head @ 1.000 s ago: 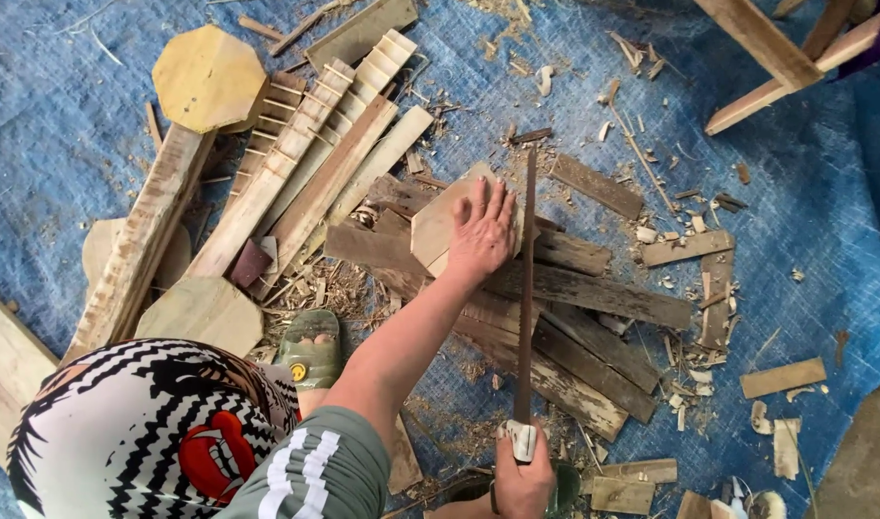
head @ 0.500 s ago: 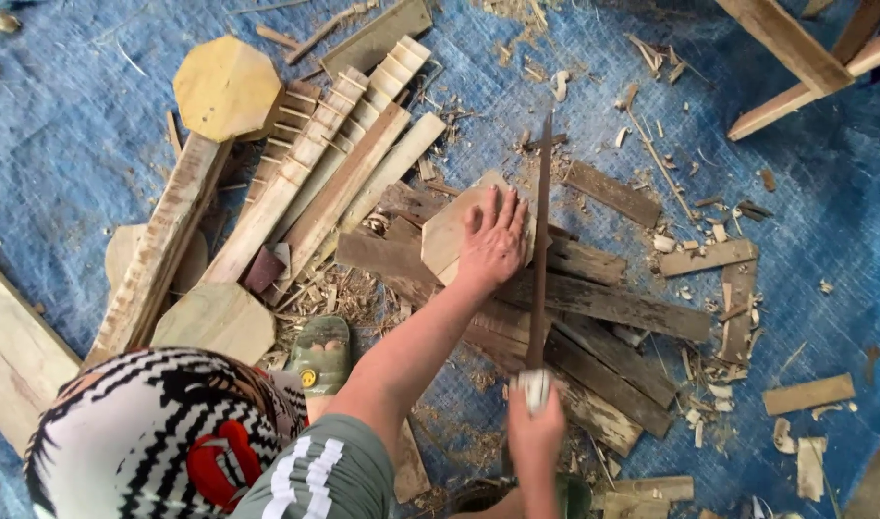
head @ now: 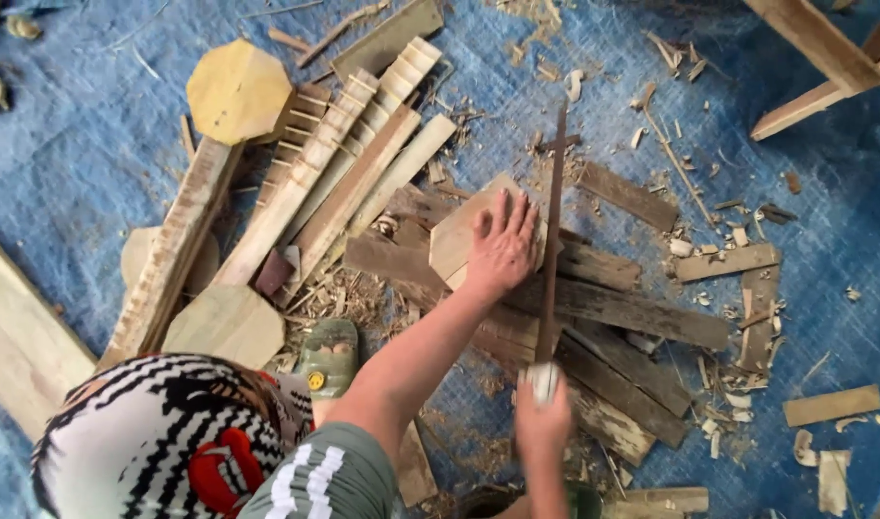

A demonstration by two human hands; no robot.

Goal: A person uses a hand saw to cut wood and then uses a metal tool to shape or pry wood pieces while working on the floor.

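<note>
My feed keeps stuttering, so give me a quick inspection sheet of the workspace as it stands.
Surface: blue tarp on the ground, strewn with shavings.
Job's things: pale octagonal wood piece on dark planks; long thin blade standing on edge along its right side.
Clutter: notched slats, another octagonal piece, offcuts, a green shoe.
Hands: left hand flat on the wood piece; right hand gripping the blade's handle.
Cables: nothing seen.
Surroundings: wooden frame legs at top right; patterned head covering in the foreground.
</note>
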